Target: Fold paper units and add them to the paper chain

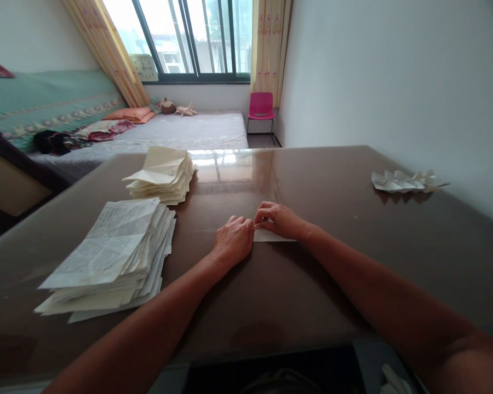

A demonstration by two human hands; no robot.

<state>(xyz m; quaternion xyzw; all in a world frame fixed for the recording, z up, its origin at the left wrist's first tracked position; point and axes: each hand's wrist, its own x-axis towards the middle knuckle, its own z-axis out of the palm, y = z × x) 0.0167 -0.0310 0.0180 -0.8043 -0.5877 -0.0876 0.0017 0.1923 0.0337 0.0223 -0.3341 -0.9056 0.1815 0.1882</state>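
A small piece of pale paper [274,236] lies on the brown table, partly covered by my hands. My left hand [235,238] has its fingers curled closed at the paper's left end. Thumb and fingers of my right hand [278,218] pinch together along the paper's upper edge, close beside the left fingertips. To the left is a thick stack of written sheets [107,241]. Behind that stack sits a pile of cream paper [162,167], its top sheet creased and lifted.
Folded paper pieces [406,181] rest at the table's right side near the wall. The glossy brown table [312,175] reaches toward a bed [213,128] and a pink chair [261,106] under the window. A dark chair [16,180] stands at the left.
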